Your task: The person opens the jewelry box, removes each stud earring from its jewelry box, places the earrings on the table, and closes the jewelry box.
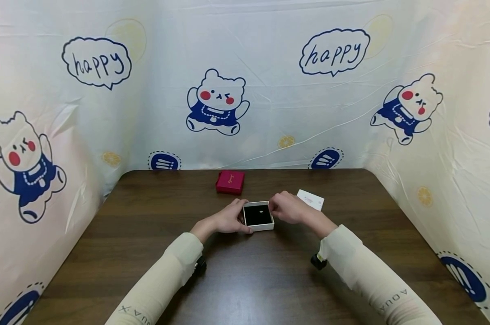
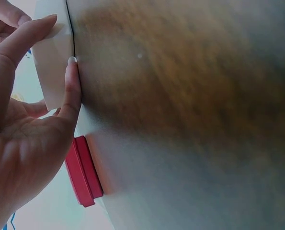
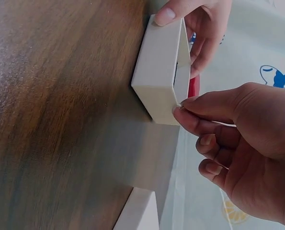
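A small white box with a black insert sits on the dark wooden table, its top uncovered. On the insert shows a tiny silvery star-shaped piece. My left hand grips the box from its left side, with the thumb on the near wall and the other fingers on the far side. At the box's right rim, my right hand pinches a tiny shiny piece between thumb and index finger. Most of that piece is hidden by the fingertips, and I cannot tell its kind.
A red box with gold lettering lies behind the white box, slightly left. To the right, behind my right wrist, a white card-like piece with print lies on the table. A printed curtain encloses the back and sides.
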